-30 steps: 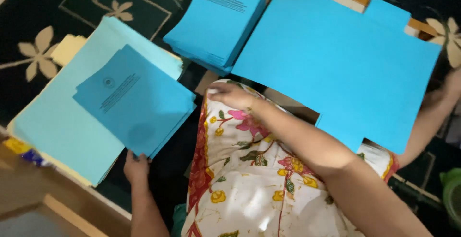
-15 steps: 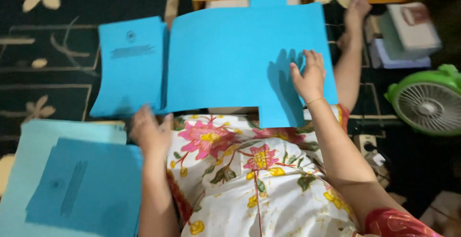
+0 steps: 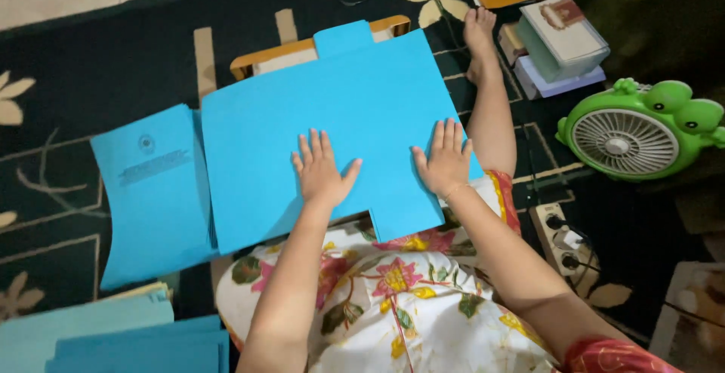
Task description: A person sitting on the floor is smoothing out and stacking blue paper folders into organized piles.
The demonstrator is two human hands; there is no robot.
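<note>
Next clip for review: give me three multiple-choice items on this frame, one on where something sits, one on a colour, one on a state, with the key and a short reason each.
1. Where does the green frog-shaped fan sit?
A. On the rug, to the person's right
B. On the blue sheet
C. In the person's lap

2. What colour is the large flat sheet under the hands?
A. Yellow
B. Bright blue
C. White

3. How do the left hand and right hand meet the sheet?
A. Both clenched in fists
B. One lifts a corner
C. Both flat, palms down, fingers spread

Key:
1 A: the fan stands on the dark rug beyond the right arm.
2 B: the sheet is bright blue, like the folder stack beside it.
3 C: both palms lie flat on the sheet, holding nothing.
</note>
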